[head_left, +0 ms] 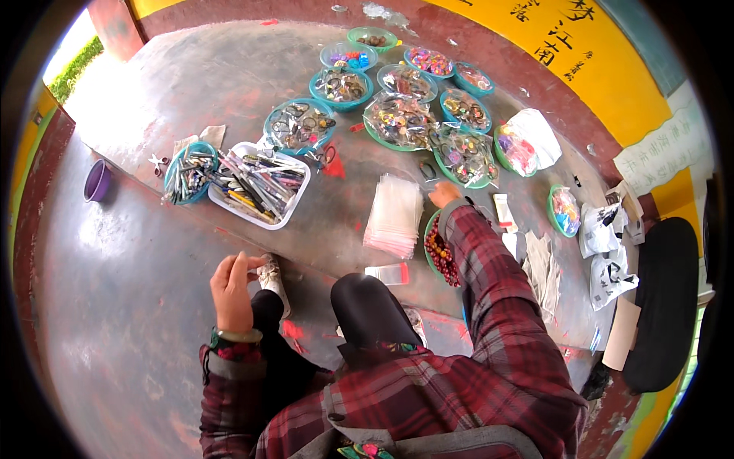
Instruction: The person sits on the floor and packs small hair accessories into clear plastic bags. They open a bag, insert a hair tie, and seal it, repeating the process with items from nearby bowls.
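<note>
My left hand (232, 284) hovers over my left knee with fingers bent and holds nothing that I can make out; a white shoe (272, 280) lies just to its right. My right hand (443, 193) reaches forward past a stack of clear plastic bags (395, 214) toward a bag-covered green bowl (464, 157). Its fingers are curled, and whether they pinch something is hidden. Under my right sleeve sits a green bowl of dark red beads (439, 254).
Several teal and green bowls of small trinkets (341, 86) spread across the raised floor. A white tray of pens (258, 183) and a teal bowl of pens (189, 173) stand to the left. A purple cup (97, 180) is far left. White bags (608, 252) lie right.
</note>
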Demonstrator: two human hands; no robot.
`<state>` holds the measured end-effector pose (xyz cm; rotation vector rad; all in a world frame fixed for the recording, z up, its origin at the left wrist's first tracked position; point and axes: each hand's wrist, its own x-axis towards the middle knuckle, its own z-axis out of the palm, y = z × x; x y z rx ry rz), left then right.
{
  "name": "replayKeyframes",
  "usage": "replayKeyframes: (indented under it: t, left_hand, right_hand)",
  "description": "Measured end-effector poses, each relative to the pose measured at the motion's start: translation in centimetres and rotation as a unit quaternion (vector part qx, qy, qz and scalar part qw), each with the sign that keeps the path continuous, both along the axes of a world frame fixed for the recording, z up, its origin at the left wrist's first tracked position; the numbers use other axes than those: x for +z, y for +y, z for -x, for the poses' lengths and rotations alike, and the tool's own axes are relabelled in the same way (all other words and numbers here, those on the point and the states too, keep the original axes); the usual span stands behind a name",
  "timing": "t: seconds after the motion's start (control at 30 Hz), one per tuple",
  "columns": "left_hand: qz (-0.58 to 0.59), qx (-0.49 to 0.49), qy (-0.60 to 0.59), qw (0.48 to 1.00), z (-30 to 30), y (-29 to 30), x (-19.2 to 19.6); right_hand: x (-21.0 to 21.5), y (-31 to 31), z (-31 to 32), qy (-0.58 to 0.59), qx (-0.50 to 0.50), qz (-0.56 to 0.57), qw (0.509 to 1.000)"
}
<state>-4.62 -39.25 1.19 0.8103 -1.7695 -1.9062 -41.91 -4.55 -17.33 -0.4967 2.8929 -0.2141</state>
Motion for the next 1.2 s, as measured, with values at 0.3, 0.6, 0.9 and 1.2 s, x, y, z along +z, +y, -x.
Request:
replayKeyframes:
  t: [0.3,0.6,0.9,1.2]
  left_hand:
    - [0.008,-0.013,-0.024,1.000,2.5,0.1,0.6]
    - [-0.001,-0.021,-0.018,1.000,3.7,0.3,0.7]
    - [0.003,-0.033,-0.035,0.999,4.6,1.1,1.0]
    - [0.008,-0.037,-0.047,0.998,4.3,1.5,1.0]
  right_hand:
    - [-8.3,-2.5,6.5,0.039,-0.132,-0.102,0.985]
    - [-8.2,-4.2,7.8,0.012,-0.090,-0.109,0.990]
    - [-7.9,-4.1,6.8,0.087,-0.006,-0.151,0.985]
    - [2.3,-5.0,4.6,0.120,0.052,-0.064,0.989]
